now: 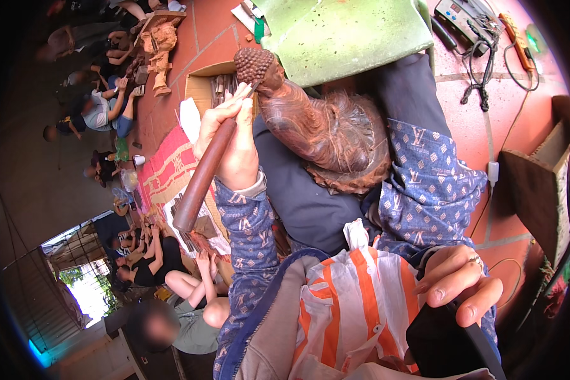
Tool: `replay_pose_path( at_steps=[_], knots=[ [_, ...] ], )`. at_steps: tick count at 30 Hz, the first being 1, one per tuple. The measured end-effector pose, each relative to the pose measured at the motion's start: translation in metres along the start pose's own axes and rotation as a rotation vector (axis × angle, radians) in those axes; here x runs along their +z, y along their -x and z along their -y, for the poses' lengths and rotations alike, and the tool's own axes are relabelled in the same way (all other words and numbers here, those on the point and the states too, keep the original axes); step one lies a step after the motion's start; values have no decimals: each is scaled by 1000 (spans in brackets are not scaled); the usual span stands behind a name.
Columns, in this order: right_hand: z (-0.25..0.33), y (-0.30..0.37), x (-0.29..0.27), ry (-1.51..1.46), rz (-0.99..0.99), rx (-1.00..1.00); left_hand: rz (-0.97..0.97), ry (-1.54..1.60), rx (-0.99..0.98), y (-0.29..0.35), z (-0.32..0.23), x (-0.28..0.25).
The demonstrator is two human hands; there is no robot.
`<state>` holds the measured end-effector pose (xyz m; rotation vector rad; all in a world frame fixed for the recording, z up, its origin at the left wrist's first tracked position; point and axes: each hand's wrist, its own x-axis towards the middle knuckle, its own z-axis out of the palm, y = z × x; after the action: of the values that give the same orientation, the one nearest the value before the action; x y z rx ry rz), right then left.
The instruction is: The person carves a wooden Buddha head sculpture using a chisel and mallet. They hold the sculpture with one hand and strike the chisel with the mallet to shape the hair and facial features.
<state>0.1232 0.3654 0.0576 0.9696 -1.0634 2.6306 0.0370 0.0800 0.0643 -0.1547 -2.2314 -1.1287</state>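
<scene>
A dark brown carved wooden Buddha statue point(323, 130) leans across my lap, its curl-covered head toward the upper left and its broad base toward the right. My left hand point(231, 136) is closed around a carving chisel point(202, 174) with a thick reddish-brown wooden handle. The chisel's narrow metal end lies at the statue's neck, below the head. Low on the right, beside my striped shirt, my right hand point(459, 282) has bent fingers over the top edge of a black rectangular device point(453, 339). The device's lower part runs off the picture.
A green plastic seat point(345, 38) stands beyond the statue. Left of it are a cardboard box point(199, 95) of tools and a red mat point(171, 164). An orange power strip point(518, 41), a control box point(465, 22) with cables and a wooden box point(538, 183) lie right. Several people sit left.
</scene>
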Motion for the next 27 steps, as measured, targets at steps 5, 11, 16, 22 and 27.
replay_pose_path(
  at_steps=[5,11,16,22,27],
  knots=[
    [0,1,-2,13,3,-16,234,159,85,13,-10,5],
    [0,1,-3,-18,22,-4,-38,32,-51,14,2,-4],
    [0,2,-2,-6,15,-8,-102,13,-50,13,2,3],
    [0,2,-1,25,0,-32,-106,-62,0,13,4,7],
    [2,2,-1,27,-3,-17,-111,-84,-16,12,0,8]
  ],
)
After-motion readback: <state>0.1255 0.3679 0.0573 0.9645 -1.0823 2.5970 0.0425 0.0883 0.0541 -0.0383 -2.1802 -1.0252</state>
